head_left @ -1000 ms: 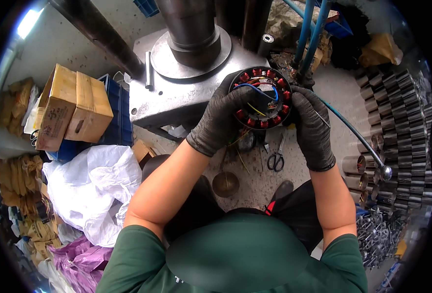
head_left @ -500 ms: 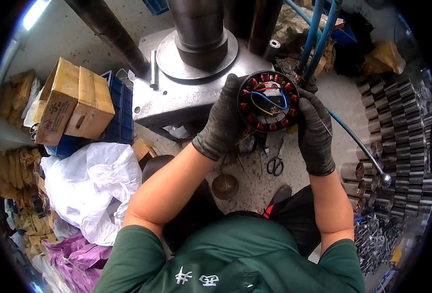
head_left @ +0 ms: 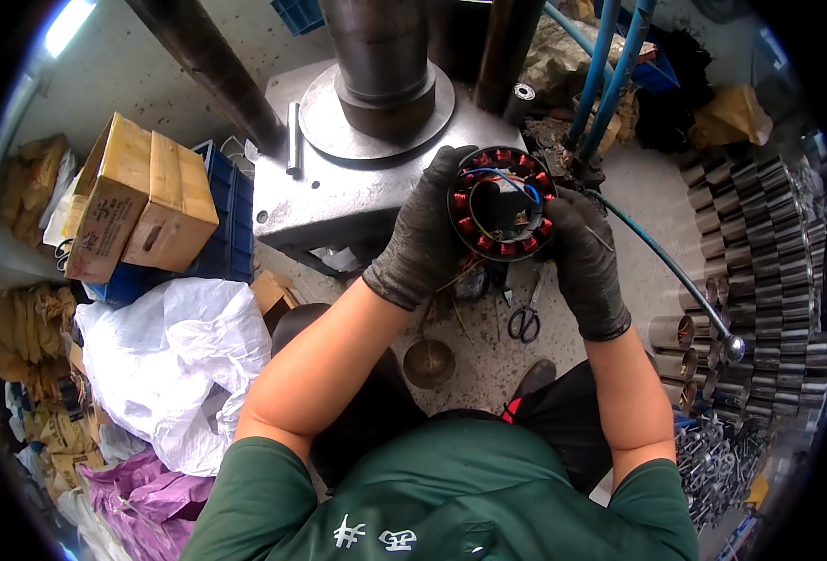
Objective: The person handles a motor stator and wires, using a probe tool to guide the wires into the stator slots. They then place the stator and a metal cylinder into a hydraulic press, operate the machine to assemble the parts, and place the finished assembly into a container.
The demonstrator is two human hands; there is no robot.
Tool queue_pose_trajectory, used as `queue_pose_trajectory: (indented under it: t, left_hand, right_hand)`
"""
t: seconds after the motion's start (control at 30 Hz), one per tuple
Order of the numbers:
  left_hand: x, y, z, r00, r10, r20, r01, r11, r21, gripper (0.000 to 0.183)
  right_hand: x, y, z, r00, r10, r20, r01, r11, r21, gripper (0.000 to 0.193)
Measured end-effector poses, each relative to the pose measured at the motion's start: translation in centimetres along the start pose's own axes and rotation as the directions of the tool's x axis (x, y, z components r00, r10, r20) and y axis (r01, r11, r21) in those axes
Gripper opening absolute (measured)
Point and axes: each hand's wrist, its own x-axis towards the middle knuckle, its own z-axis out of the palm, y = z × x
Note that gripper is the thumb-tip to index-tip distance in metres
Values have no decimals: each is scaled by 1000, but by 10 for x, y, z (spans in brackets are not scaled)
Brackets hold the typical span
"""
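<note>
A round motor stator [head_left: 466, 226] with red copper windings around its ring is held up in front of the press table. Blue, red and yellow wires loop across its open middle. My left hand [head_left: 423, 224], in a dark grey work glove, grips the ring's left side. On the opposite side, my right hand [head_left: 589, 257], gloved the same way, closes on the rim with fingers near the windings. Both palms hide parts of the outer edge. Loose thin wires dangle below the stator.
Ahead stands a heavy press ram [head_left: 378, 56] over a metal table [head_left: 315, 210], with a short rod [head_left: 294, 140] on it. Scissors [head_left: 524, 323] and a round bowl [head_left: 429, 363] lie on the floor. Stacked metal cylinders [head_left: 759, 271] and a ball-ended lever [head_left: 733, 348] are right; a carton [head_left: 175, 201] is left.
The stator has shifted slightly left and tilted, and the wires inside it have moved up. My right hand has come left with it, its fingers now further over the rim.
</note>
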Motion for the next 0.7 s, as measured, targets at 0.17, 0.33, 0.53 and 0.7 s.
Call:
queue_pose_trajectory:
  t: [0.17, 0.33, 0.53, 0.7]
  left_hand:
    - [-6, 6, 11, 994, 112, 10, -112, 984, 140, 62]
    - [-2, -19, -6, 826, 543, -150, -381, 735, 561, 59]
    - [6, 3, -17, 792, 553, -258, -384, 780, 495, 53]
    - [17, 62, -28, 665, 747, 25, -417, 344, 841, 51]
  right_hand:
    - [9, 17, -5, 988, 154, 30, -156, 981, 113, 27]
    - [18, 33, 26, 990, 103, -93, -71, 951, 300, 27]
    - [24, 40, 36, 969, -245, 14, 244, 956, -164, 37]
    - [87, 59, -10, 780, -593, 199, 551, 501, -667, 28]
